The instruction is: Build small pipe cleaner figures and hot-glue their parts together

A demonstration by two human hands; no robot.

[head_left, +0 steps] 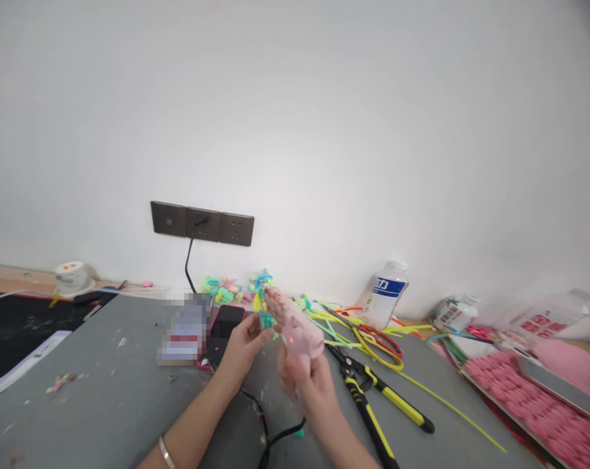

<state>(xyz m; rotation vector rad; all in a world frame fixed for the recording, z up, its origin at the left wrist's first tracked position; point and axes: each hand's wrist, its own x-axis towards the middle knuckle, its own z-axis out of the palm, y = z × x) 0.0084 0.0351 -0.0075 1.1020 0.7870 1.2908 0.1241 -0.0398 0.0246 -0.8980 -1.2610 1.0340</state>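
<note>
My right hand is wrapped round the handle of a pink hot glue gun, whose small red light glows. Its stained nozzle end points up and left, close to a teal and yellow pipe cleaner figure. My left hand pinches the lower part of that figure between thumb and fingers. Whether the nozzle touches the figure I cannot tell. A black cord runs below my right hand along the table.
Pliers with yellow and black handles and loose pipe cleaners lie on the right. A white bottle stands by the wall. A phone lies beside my left hand. Pink woven material is far right; wall sockets are behind.
</note>
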